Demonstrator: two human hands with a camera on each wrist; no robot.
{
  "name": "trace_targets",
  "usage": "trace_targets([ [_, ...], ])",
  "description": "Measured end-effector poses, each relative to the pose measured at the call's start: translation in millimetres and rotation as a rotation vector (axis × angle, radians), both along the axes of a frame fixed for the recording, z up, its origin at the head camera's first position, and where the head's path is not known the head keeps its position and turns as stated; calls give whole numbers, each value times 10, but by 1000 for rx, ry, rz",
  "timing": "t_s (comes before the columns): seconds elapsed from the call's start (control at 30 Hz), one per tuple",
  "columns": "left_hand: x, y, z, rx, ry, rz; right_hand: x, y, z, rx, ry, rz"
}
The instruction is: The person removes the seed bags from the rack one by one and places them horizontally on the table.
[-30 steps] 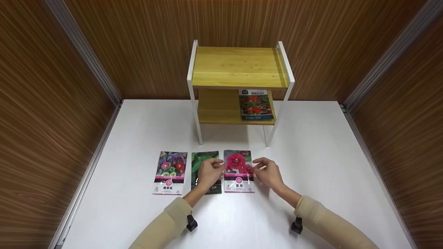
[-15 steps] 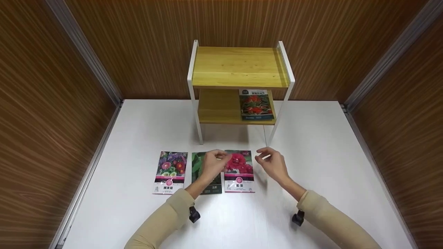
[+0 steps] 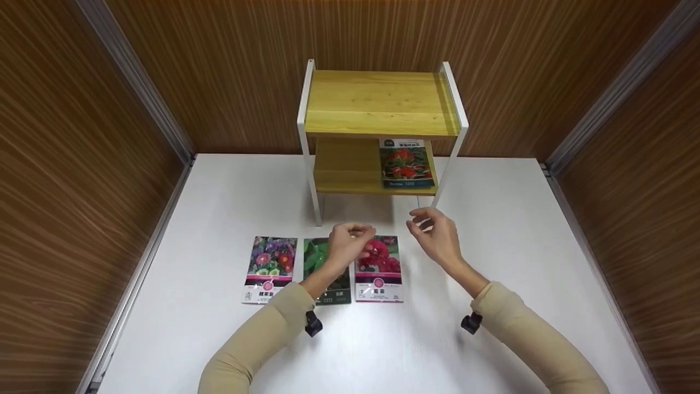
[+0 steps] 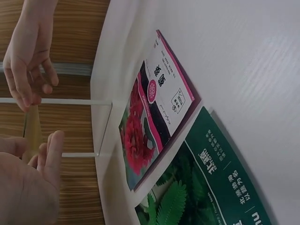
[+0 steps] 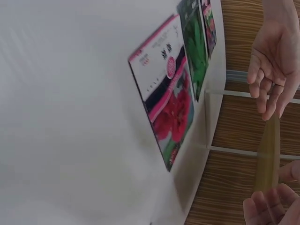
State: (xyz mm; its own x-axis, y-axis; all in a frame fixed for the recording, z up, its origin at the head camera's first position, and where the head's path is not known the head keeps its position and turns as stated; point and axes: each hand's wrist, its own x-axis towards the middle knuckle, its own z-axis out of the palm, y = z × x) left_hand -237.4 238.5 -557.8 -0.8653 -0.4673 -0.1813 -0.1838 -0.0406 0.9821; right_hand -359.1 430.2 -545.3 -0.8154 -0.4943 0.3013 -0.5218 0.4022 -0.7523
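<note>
Three flat seed packets lie in a row on the white table: a mixed-flower packet [image 3: 270, 265], a green-leaf packet [image 3: 338, 295] and a red-flower packet [image 3: 378, 284]. My left hand [image 3: 345, 244] is raised over the gap between the green-leaf and red-flower packets, hiding part of both. To the right, my right hand [image 3: 439, 238] hovers past the red-flower packet's upper right corner. Both hands hold nothing, their fingers loosely bent. In the left wrist view the red-flower packet [image 4: 154, 93] lies flat, apart from either hand. A fourth packet [image 3: 406, 164] with red flowers rests on the lower shelf.
A small two-tier rack [image 3: 383, 104] with wooden shelves and white metal sides stands at the back of the table [image 3: 503, 219]. Wood-grain panels [image 3: 219, 65] enclose the back and sides. The rack's front legs come down just behind the packets.
Both hands have lifted off the red-flower packet and moved forward toward the rack. The left also shifted slightly right. The packets stay in place on the table, and the view has tilted slightly.
</note>
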Motion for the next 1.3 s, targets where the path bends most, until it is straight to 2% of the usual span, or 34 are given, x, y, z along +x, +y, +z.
trace_targets([
  [0.27, -103, 32, 127, 21, 62, -33, -107, -70, 172, 11, 166, -9],
  [0.47, -191, 93, 207, 35, 73, -60, -195, -134, 256, 45, 303, -44],
  [0.77, -326, 115, 327, 73, 71, -76, -352, -263, 324, 101, 485, 12],
  [1.0, -407, 23, 375, 105, 104, -77, -456, -357, 331, 142, 547, 44],
  [1.3, -530, -14, 331, 142, 108, -39, -513, -454, 292, 237, 565, 37],
])
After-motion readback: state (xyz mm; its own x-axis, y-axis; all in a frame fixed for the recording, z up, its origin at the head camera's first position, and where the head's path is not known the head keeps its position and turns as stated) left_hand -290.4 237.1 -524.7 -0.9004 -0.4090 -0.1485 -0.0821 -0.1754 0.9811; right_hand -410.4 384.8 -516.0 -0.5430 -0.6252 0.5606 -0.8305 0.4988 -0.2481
